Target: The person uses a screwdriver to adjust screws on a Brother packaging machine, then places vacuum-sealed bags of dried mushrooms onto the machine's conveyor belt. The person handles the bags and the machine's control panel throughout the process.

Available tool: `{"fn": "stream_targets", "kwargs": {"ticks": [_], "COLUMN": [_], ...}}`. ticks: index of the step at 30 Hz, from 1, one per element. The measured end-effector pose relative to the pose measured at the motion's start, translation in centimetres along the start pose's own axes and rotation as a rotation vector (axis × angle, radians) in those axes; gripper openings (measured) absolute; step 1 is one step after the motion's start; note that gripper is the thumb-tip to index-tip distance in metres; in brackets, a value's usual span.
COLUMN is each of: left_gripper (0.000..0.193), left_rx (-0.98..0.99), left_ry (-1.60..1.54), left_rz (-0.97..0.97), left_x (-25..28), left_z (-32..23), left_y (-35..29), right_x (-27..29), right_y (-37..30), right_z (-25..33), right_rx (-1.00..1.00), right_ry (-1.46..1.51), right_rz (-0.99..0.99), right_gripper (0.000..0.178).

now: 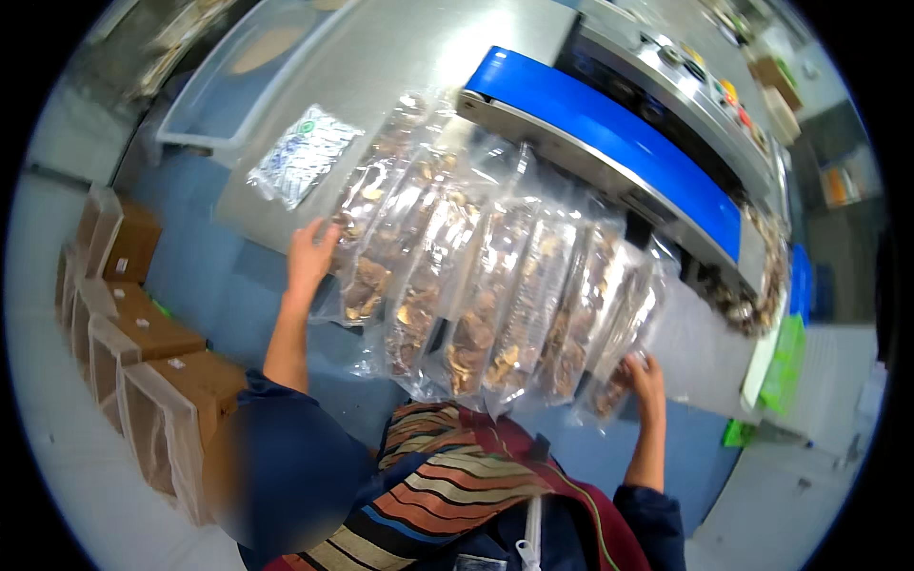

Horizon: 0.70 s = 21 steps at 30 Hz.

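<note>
Several long clear plastic bags (464,276) of dried brown and yellowish pieces, perhaps mushrooms, lie side by side across the steel table, their near ends over its front edge. My left hand (312,255) rests against the side of the leftmost bag (367,214), fingers stretched and apart. At the other end of the row, my right hand (647,376) has its thumb and fingers closed on the near end of the rightmost bag (609,388). The bag partly hides those fingertips.
A machine with a blue conveyor belt (609,128) stands behind the bags. A white printed packet (307,155) lies on the steel table (419,48), left of the row. Beyond it is a translucent tub (205,124). Lined cardboard boxes (195,381) stand on the left floor.
</note>
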State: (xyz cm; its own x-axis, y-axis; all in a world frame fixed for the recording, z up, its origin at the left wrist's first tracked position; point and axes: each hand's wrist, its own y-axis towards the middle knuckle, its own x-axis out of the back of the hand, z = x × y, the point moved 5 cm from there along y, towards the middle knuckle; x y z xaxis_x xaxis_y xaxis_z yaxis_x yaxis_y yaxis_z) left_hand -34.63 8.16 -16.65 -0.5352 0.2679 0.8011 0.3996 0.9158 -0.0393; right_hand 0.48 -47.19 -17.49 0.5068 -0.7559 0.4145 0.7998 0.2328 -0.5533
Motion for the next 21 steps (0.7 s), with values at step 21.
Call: {"fn": "stream_targets", "kwargs": {"ticks": [21], "left_gripper": [0.072], "left_rx": [-1.233], "left_ry": [0.277], "left_rz": [0.586], "left_x": [-12.3], "left_z": [-20.4], "left_y": [-24.9], "right_x": [-5.2], "right_y": [-2.6], "right_z": [2.3], "right_rx": [0.171], "right_ry": [-0.115], "right_rz": [0.117], "right_gripper": [0.081]}}
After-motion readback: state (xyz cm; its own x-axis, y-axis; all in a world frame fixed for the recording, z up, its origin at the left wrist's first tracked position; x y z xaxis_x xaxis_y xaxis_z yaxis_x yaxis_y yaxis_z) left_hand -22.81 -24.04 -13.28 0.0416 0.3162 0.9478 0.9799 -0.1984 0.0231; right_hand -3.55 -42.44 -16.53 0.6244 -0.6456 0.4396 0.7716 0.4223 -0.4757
